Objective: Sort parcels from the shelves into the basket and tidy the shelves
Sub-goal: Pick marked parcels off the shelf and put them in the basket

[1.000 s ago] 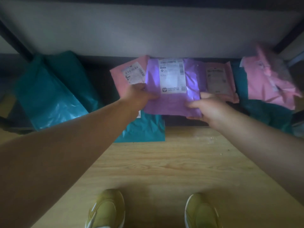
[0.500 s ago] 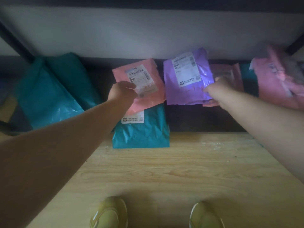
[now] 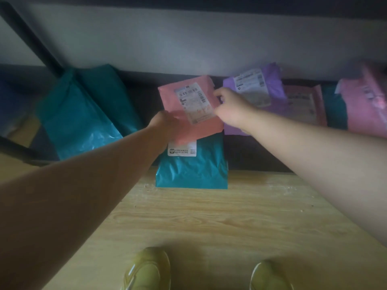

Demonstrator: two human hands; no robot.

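Note:
A salmon-pink parcel (image 3: 184, 101) with a white label leans on the low dark shelf. My left hand (image 3: 165, 124) grips its lower left edge. My right hand (image 3: 232, 107) pinches its right edge. Under it a teal parcel (image 3: 194, 168) stands with its bottom on the wooden floor. Right of my right hand a purple parcel (image 3: 270, 84) with a label leans against the wall.
A big teal bag (image 3: 83, 114) leans at the left by a black shelf post (image 3: 31, 38). Right of the purple one lie a salmon parcel (image 3: 303, 103), a teal one (image 3: 333, 107) and a pink one (image 3: 366, 103). My yellow shoes (image 3: 146, 271) stand on the wooden floor (image 3: 209, 222).
My right hand let go of the purple parcel, which now leans on the shelf, and moved left onto the salmon-pink parcel. My left hand moved from the purple parcel to the pink one.

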